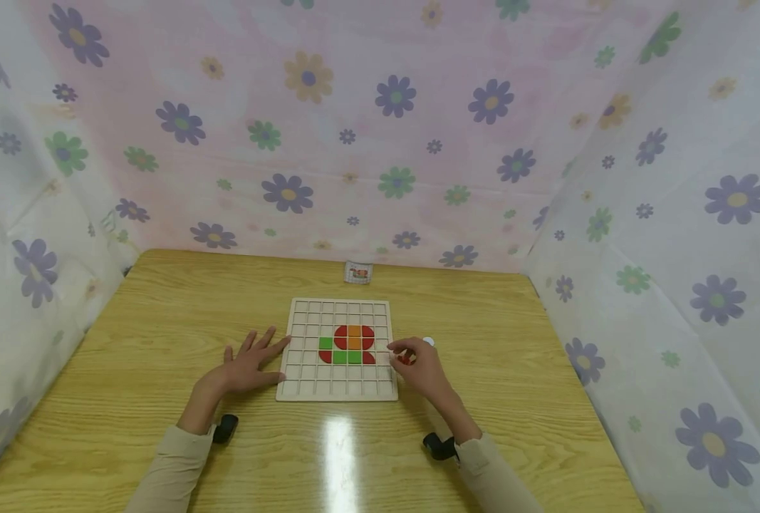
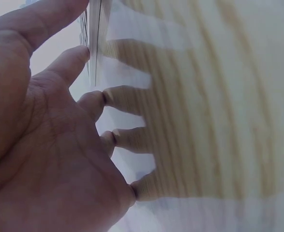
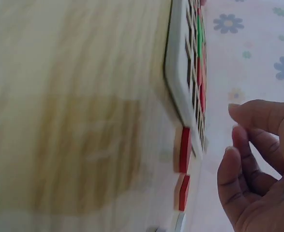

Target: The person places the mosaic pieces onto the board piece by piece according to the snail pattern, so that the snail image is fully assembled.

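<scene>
A pale wooden grid board lies flat, with red, orange and green tiles set in its middle squares. At its left edge, my left hand has spread fingers, thumb and index tips right at the rim. My right hand hovers beside the right edge, fingers loosely bent. In the right wrist view nothing shows between its thumb and fingers. Loose red tiles lie on the table next to the board's corner; in the head view the right hand partly covers them.
A small picture card with a tile pattern lies behind the board. Near the right hand is a white piece. Flowered cloth encloses the wooden table at the back and sides.
</scene>
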Demonstrator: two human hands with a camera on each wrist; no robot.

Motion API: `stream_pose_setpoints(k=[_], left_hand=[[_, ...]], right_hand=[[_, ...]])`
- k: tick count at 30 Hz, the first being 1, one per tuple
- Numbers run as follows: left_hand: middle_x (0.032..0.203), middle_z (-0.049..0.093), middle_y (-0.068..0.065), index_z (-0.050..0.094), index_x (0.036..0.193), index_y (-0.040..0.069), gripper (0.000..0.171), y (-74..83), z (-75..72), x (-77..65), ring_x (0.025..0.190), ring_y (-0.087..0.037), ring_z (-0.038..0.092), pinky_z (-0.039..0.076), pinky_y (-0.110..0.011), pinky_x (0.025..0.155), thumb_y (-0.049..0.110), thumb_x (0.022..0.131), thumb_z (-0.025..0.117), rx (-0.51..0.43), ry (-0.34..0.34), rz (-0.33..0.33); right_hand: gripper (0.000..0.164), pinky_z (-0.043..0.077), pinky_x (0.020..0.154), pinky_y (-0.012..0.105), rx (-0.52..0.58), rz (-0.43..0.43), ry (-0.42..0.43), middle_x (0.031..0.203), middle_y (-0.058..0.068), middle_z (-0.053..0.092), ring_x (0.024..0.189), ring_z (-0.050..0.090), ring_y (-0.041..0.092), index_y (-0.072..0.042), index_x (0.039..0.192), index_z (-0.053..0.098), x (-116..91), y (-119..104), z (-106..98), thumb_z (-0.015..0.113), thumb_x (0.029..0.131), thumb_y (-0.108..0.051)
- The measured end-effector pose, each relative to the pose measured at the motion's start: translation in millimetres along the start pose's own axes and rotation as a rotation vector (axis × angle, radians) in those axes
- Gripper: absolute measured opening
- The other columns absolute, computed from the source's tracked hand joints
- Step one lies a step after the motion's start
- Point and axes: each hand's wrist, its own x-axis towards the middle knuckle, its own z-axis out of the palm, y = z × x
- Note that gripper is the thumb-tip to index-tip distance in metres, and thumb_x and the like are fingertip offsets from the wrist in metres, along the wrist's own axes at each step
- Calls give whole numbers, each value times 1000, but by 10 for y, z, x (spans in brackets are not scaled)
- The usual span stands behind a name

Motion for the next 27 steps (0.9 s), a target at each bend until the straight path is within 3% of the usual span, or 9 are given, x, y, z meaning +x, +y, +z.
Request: stream_pose_setpoints(k=[5, 11, 14, 21, 27], left_hand=[[169, 5, -25, 31, 161, 11, 77, -12, -7, -5, 151, -55, -8, -9, -84, 104, 40, 98, 66, -9, -4, -2], [169, 5, -25, 31, 161, 12, 77, -38, 9, -2, 151, -55, -8, -9, -85, 104, 41, 98, 66, -15, -5, 1], [169, 5, -25, 31, 161, 12, 78, -49, 20, 5, 151, -55, -9, -9, -84, 104, 41, 98, 66, -15, -3, 6], [168, 5, -25, 32, 160, 11, 77, -46, 21, 11, 151, -55, -8, -9, -84, 104, 41, 98, 67, -16, 8, 7], [168, 5, -25, 32, 161, 11, 77, -37, 10, 10, 151, -55, -8, -9, -84, 104, 41, 98, 66, -14, 6, 5]], right_hand=[[27, 51, 72, 37, -100, 56, 14, 101, 14, 69, 86, 57, 27, 2, 112, 75, -60, 104, -71, 76, 85, 4], [26, 54, 87, 49, -144, 147, -34, 109, 13, 73, 99, 62, 31, 1, 110, 76, -44, 145, -98, 79, 85, -2], [23, 54, 88, 46, -157, 166, -45, 111, 11, 74, 100, 63, 29, -2, 107, 77, -35, 157, -93, 81, 84, -5], [21, 51, 70, 34, -178, 170, -68, 104, 10, 72, 81, 58, 18, -4, 105, 79, -21, 145, -99, 81, 84, -5], [19, 51, 68, 32, -211, 183, -68, 99, 7, 69, 80, 58, 16, -6, 103, 80, -3, 147, -99, 82, 84, -6]])
